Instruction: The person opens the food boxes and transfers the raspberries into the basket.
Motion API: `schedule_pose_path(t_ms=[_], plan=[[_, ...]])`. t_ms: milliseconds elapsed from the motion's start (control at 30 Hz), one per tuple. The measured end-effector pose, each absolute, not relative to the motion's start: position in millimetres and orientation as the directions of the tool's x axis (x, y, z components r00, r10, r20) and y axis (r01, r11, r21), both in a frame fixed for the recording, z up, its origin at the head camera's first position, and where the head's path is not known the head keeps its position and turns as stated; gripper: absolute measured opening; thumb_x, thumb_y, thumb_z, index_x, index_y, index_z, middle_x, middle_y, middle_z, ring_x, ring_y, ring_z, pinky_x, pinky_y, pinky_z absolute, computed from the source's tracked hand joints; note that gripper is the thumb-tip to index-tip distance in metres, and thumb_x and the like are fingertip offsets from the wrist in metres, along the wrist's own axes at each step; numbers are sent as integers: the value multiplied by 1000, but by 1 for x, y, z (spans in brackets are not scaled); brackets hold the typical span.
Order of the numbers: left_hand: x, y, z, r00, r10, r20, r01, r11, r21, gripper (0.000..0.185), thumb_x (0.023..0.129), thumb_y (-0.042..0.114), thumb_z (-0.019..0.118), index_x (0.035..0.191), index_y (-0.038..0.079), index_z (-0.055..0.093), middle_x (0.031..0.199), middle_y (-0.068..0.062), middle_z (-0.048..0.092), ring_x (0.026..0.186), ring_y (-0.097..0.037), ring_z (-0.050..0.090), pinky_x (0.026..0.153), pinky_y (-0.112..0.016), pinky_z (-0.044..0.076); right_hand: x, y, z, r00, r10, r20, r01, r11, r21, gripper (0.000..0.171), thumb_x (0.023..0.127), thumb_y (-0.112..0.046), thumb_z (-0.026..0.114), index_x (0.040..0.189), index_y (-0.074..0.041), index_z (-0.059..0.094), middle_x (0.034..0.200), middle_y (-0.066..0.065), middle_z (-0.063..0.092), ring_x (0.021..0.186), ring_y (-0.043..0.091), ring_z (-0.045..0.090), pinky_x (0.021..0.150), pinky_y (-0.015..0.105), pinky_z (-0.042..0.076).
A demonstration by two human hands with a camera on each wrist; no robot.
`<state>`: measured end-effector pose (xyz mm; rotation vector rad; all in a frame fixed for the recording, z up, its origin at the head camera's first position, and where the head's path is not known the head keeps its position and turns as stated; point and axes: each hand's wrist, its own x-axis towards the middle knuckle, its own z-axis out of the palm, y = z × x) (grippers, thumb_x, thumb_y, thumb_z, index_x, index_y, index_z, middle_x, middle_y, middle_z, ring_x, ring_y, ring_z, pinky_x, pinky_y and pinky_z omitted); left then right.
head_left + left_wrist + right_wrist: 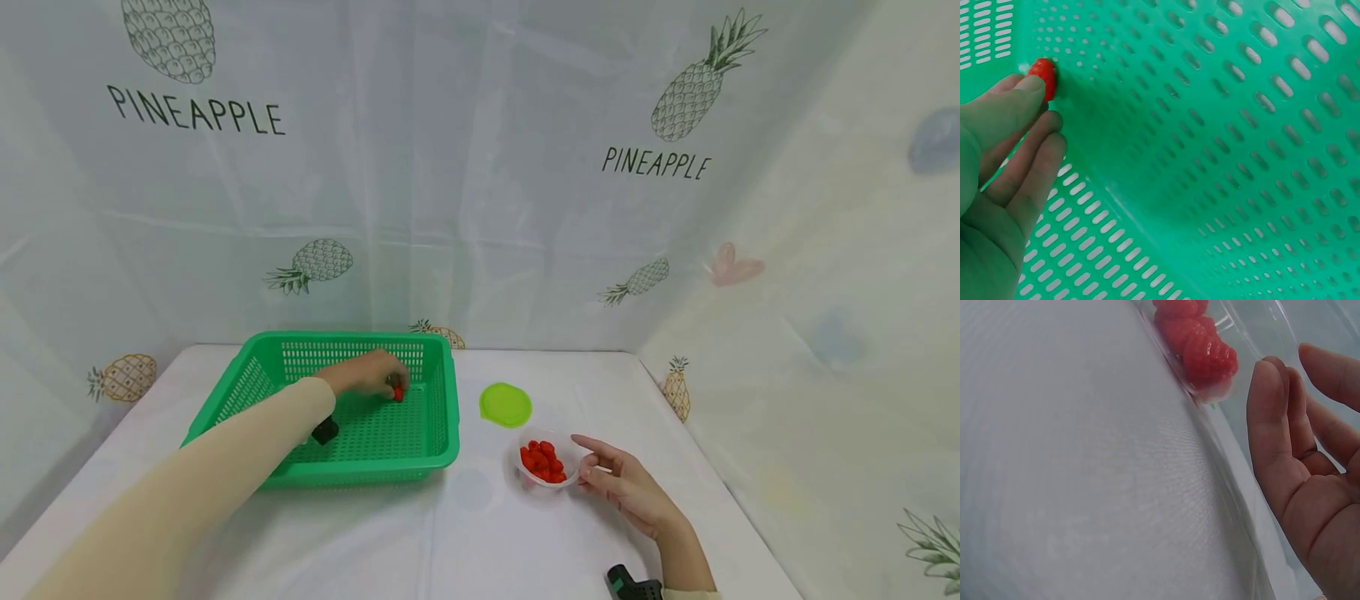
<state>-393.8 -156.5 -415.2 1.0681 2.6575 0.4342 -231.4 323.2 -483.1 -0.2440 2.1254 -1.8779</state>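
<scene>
Inside the green basket (442, 450), my left hand (372, 372) pinches a red raspberry (1047, 78) between thumb and fingertips, close to the far right corner of the basket floor. To the right of the basket stands a small clear plastic bowl (573, 454) with several red raspberries (542, 461) in it. My right hand (626, 487) is beside this bowl, its fingertips right at the right side of the rim. Loosely bent, its fingers (1267, 412) hold nothing in the right wrist view. Raspberries (1210, 359) show through the bowl's clear wall there.
Behind the bowl a bright green round lid (506, 405) lies flat on the white-covered table (450, 542). A white curtain (420, 167) printed with pineapples hangs along the back and right. My left sleeve (202, 467) crosses over the basket's near left side.
</scene>
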Motion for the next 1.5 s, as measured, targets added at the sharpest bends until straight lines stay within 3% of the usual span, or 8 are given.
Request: schedule_pose_path(t_ms=[233,500,867,1300,1500], plan=[[-391,-155,-399,-693,717,-74,636,657,404,25,100,6,74,125,5,74,125,-13,73,117,-32,69,95,-43,59,-230,325,-481,-940,-324,-106,66,132,-989,67,105,-9,65,162,4,33,112,7,57,101,17,70,96,30,59],[-375,-135,-361,-657,753,15,665,571,482,28,102,10,72,130,11,72,131,-8,72,113,-21,71,96,-39,58,-232,326,-478,-943,-317,-104,63,138,-988,69,105,-10,67,163,4,33,112,8,58,102,18,70,96,30,60],[-346,-75,-326,-569,819,76,749,477,461,28,100,15,75,127,19,74,121,8,73,109,-10,69,97,-30,56,-231,326,-481,-943,-314,-110,71,132,-989,66,105,-10,66,162,3,35,113,8,56,103,17,69,97,31,59],[-332,2,-338,-452,891,44,811,390,437,28,99,14,77,127,18,74,120,6,75,109,-11,69,95,-24,54,-230,323,-483,-944,-307,-121,79,146,-986,67,105,-13,67,162,2,35,113,9,57,104,23,70,96,30,59],[-322,24,-347,-443,896,12,809,394,437,27,99,12,77,125,18,75,118,9,75,111,-13,69,95,-22,52,-230,324,-483,-940,-323,-111,70,137,-988,67,106,-12,65,163,4,33,113,9,57,104,23,69,97,31,59]])
